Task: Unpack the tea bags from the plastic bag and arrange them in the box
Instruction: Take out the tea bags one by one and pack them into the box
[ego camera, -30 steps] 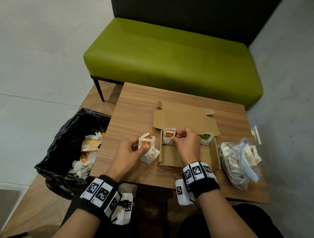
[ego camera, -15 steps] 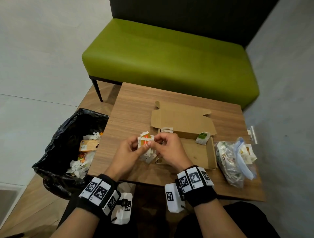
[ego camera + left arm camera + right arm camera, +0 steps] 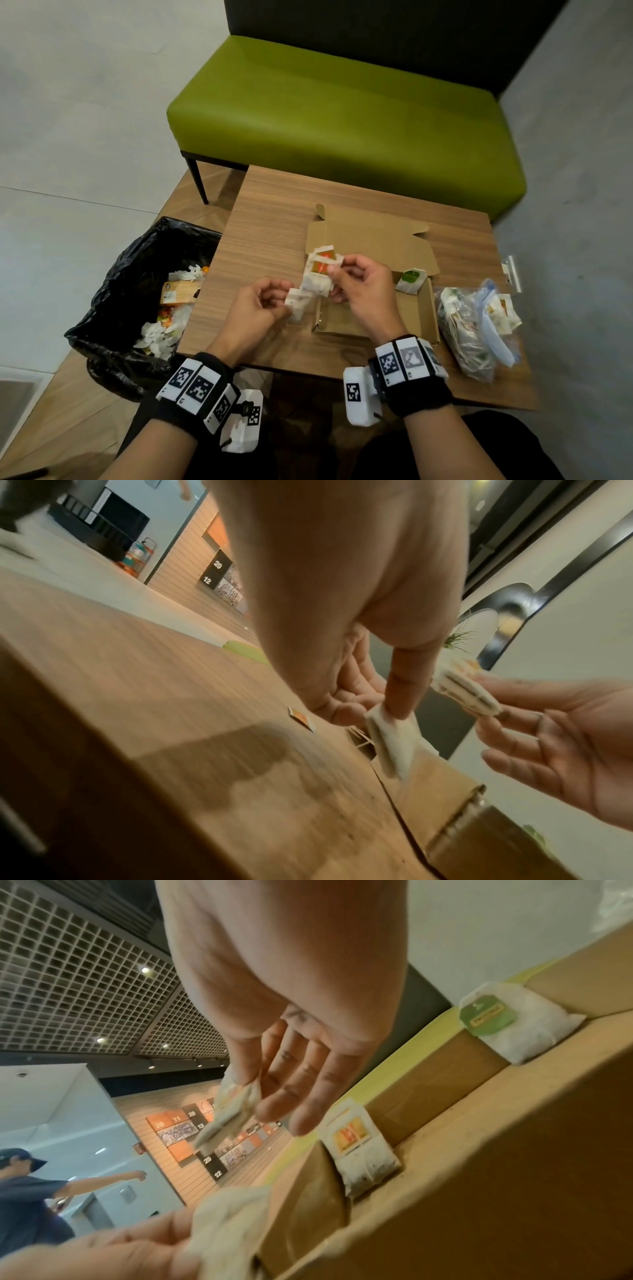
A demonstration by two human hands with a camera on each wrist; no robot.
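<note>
The right hand (image 3: 364, 291) pinches a stack of tea bags (image 3: 320, 274) above the cardboard box (image 3: 416, 308); the left hand (image 3: 255, 308) pinches one white tea bag (image 3: 297, 303) over the surface (image 3: 267, 240).

We see the head view evenly and rather softly lit from overhead, with mild wide-angle bending that bows the bench (image 3: 346, 113) and floor lines toward the edges; detail is fairly sharp at the centre, softer at the corners. In the left wrist view the light is warm and dim, the table (image 3: 171, 696) smeared by motion blur, and a soft shadow (image 3: 240, 756) lies across the wood. The left hand (image 3: 342, 588) fills the frame, out of focus. In the right wrist view small ceiling spotlights (image 3: 145, 970) glow, and the right hand (image 3: 284, 988) is blurred.
</note>
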